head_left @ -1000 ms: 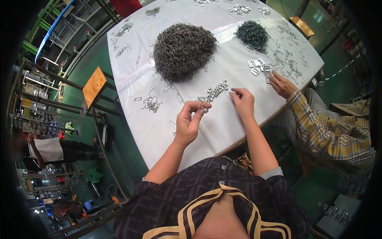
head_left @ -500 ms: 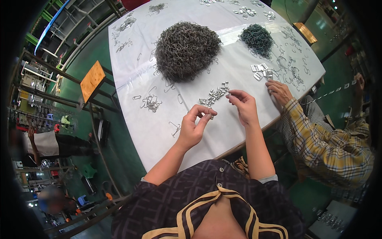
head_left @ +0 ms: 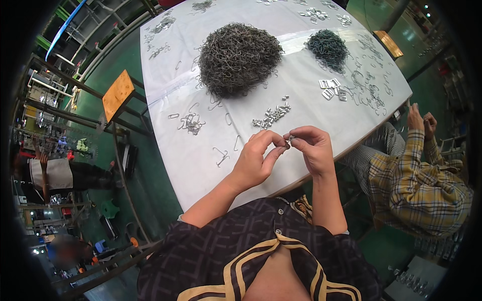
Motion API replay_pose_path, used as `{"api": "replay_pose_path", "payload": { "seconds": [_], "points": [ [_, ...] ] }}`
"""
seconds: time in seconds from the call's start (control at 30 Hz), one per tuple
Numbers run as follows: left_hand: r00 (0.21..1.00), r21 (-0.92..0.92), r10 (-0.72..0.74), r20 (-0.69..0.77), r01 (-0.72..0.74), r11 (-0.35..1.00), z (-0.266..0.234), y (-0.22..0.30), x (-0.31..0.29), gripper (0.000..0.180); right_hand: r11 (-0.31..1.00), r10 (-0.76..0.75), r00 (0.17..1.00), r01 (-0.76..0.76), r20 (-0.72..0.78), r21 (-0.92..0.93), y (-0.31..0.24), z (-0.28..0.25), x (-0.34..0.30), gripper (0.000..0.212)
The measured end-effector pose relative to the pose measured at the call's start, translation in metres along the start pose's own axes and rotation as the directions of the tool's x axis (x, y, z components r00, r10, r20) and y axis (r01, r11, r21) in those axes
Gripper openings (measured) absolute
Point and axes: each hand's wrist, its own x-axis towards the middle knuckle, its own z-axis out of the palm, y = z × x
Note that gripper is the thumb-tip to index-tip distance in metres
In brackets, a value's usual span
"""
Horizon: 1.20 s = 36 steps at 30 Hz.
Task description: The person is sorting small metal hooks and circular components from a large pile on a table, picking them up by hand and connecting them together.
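Above the near part of the white-covered table (head_left: 201, 165), my hands meet fingertip to fingertip. My left hand (head_left: 260, 156) is closed in a pinch. My right hand (head_left: 315, 153) also pinches, thumb against index finger. A small metal piece (head_left: 291, 139) shows between the two sets of fingertips; its exact shape is mostly hidden. Just beyond the hands lie several small silver sleeves (head_left: 273, 116) in a loose strip. Farther off rises a large heap of grey bent-wire hooks (head_left: 238, 60).
A smaller dark green heap of hooks (head_left: 327, 49) lies far right, with silver buckles (head_left: 329, 89) nearer and loose hooks (head_left: 370, 88) beside them. More hooks (head_left: 191, 124) lie at left. A co-worker in a plaid shirt (head_left: 422, 185) sits at right. A wooden stool (head_left: 118, 95) stands left.
My right hand has come away from the sleeves toward me, and my left hand has moved right to meet it. The co-worker's hand has left the table by the buckles.
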Motion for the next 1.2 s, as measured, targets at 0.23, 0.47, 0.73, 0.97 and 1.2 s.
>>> {"api": "replay_pose_path", "payload": {
  "seconds": [0.23, 0.47, 0.73, 0.97, 1.2],
  "points": [
    [0.996, -0.049, -0.068, 0.055, 0.07, 0.996, -0.002, -0.003, -0.006, 0.007, 0.994, -0.015, 1.0, 0.015, -0.002, -0.111, -0.007, 0.008, -0.004, 0.016],
    [0.956, -0.195, -0.156, 0.249, 0.207, 0.959, -0.023, -0.006, -0.006, 0.009, 0.892, -0.104, 0.99, 0.133, 0.09, -0.433, -0.006, 0.008, -0.009, 0.018],
    [0.929, 0.739, -0.003, -0.369, 0.296, 0.606, -0.09, -0.116, 0.022, 0.01, 0.939, -0.117, 0.989, 0.14, 0.092, -0.314, -0.005, 0.011, -0.009, 0.017],
    [0.966, 0.942, -0.134, -0.223, 0.248, 0.225, -0.09, -0.15, 0.05, 0.009, 0.974, -0.119, 0.99, 0.131, 0.073, -0.186, -0.004, 0.015, -0.01, 0.019],
    [0.935, 0.794, -0.192, -0.298, 0.355, 0.493, -0.108, -0.13, 0.046, 0.009, 0.995, -0.089, 0.992, 0.093, 0.09, -0.034, -0.001, 0.02, -0.01, 0.02]
  ]
}}
